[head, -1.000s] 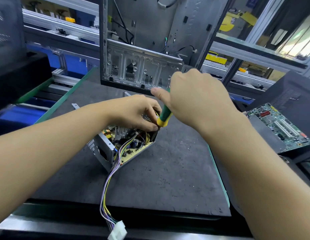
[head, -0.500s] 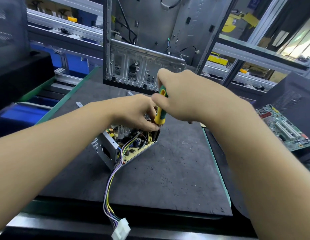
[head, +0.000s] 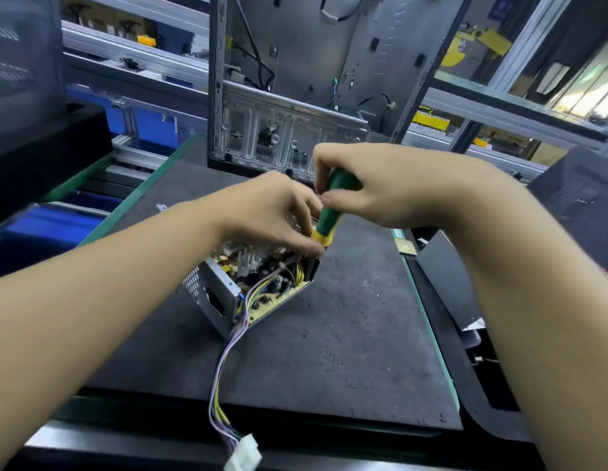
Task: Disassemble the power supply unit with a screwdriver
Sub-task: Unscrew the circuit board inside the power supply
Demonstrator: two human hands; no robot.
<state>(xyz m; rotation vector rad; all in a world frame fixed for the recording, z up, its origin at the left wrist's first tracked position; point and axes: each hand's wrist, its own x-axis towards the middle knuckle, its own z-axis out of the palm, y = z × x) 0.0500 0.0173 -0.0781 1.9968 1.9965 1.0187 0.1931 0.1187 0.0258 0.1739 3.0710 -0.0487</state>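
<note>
two hands | right fingers [head: 343, 200] wrap green-yellow screwdriver [head: 329, 215], re-gripped mid-twist | left fingers [head: 306, 246] curled at open grey metal power supply [head: 224, 294], hold unclear | screw likely loosening

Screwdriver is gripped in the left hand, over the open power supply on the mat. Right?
Not quite: the right hand grips the screwdriver, over the open power supply on the mat. The head view shows it.
</note>
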